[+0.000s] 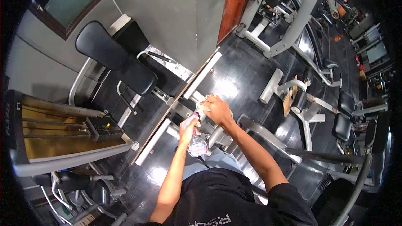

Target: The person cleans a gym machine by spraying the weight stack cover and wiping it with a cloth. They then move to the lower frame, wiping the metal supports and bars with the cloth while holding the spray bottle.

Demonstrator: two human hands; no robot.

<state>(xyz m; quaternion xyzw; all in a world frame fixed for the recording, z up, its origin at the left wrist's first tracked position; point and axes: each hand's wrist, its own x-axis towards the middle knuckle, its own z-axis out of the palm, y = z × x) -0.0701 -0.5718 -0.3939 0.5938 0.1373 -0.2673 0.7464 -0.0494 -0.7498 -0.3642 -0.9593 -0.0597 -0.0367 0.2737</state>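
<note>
My left hand [189,129] is wrapped round the neck of a clear spray bottle [197,147] with a pink trigger head and a printed label. The bottle hangs upright in front of my body, above my legs. Just ahead of it, my right hand [216,110] is closed on a pale, crumpled cloth [202,109], mostly hidden under the fingers. Cloth and spray head are close together in this view. Beneath both hands runs the light grey metal frame [180,109] of a gym machine.
On the left stand a black padded seat [115,58] and a weight stack [106,129] in its housing. To the right are a bench machine [307,104] with black pads and a tall grey frame [289,37]. A grey wall [167,12] rises ahead over the dark floor [234,71].
</note>
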